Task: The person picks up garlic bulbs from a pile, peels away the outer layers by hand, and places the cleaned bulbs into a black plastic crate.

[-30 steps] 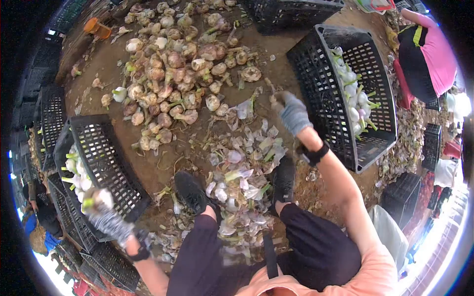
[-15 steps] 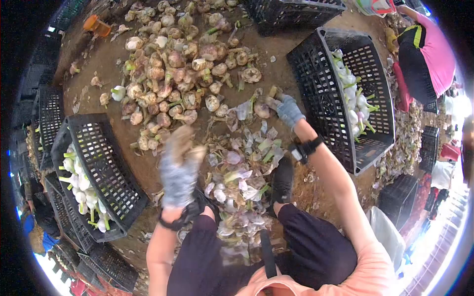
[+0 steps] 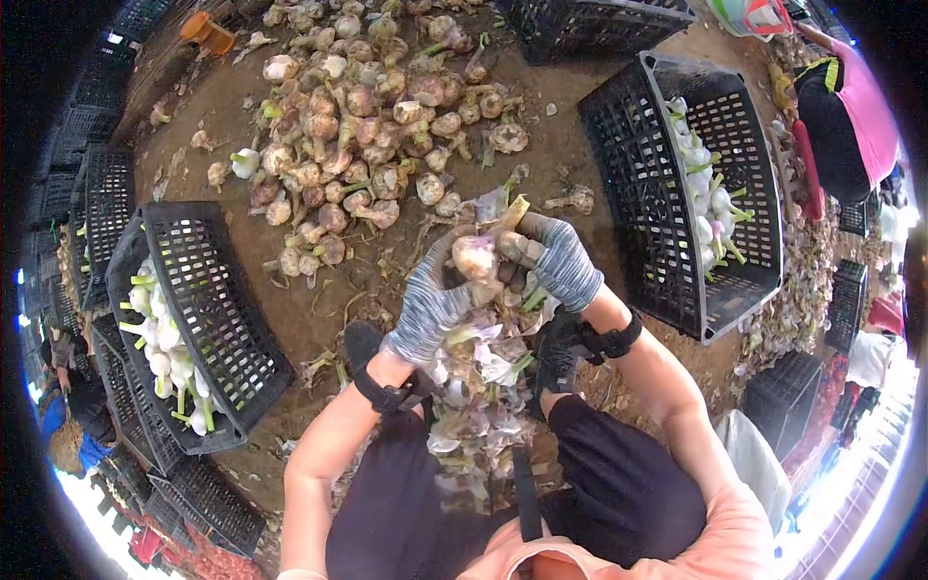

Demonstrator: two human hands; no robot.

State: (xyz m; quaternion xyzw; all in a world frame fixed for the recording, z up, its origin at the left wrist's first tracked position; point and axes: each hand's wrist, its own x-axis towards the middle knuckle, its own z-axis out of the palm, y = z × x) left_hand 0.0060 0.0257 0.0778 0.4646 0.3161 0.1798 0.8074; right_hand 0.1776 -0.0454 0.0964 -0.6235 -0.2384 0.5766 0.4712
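Note:
Between my two gloved hands is a garlic bulb [image 3: 474, 257] with dry, dirty outer skin and a cut stem [image 3: 512, 213] pointing up and away. My left hand [image 3: 432, 302] cups the bulb from the left, fingers curled around it. From the right, my right hand [image 3: 556, 259] grips near the stem with bent fingers; its exact hold is partly hidden. Below the hands lies a heap of peeled garlic skins [image 3: 478, 367], between my shoes. Ahead on the ground spreads a pile of unpeeled garlic bulbs [image 3: 362, 126].
A black crate [image 3: 677, 193] holding cleaned white garlic stands tilted at right, another crate [image 3: 208, 319] at left. A further black crate [image 3: 599, 29] is at the top. An orange container [image 3: 207, 34] lies far left. Someone in pink [image 3: 863, 116] is at far right.
My left hand has moved right and away from my body to the bulb. My right hand has brought the garlic bulb nearer, over the skins. The view has shifted slightly.

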